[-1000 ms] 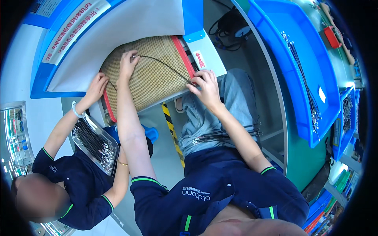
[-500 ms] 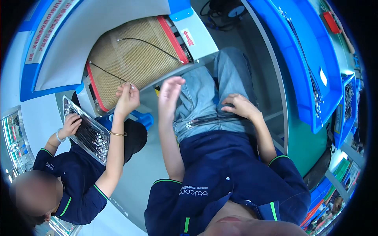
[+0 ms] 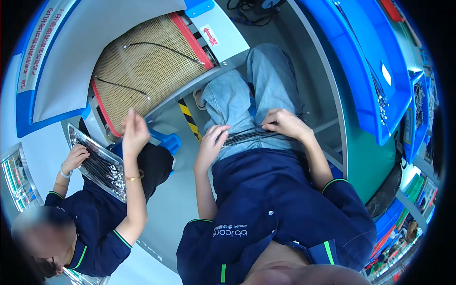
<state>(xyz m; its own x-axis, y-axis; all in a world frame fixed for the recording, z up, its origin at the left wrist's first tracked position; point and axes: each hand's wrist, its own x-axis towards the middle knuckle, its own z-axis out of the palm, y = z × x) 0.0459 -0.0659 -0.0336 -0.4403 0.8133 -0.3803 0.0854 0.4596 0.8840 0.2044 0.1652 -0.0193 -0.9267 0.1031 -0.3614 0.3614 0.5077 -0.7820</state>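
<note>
Black thin cables [image 3: 247, 137] lie in a bundle across my lap, on the denim. My left hand [image 3: 209, 147] curls over the bundle's end at nine o'clock, fingers grasping it; my right hand [image 3: 285, 124] pinches the strands at three o'clock. Open room sits at twelve o'clock, between my knees and the mesh conveyor belt [image 3: 147, 71], where two more cables rest. At nine o'clock a co-worker's hand [image 3: 134, 133] hangs raised beside a metal tray [image 3: 97, 161]. Blue bins [image 3: 375, 71] edge the bench at two o'clock.
</note>
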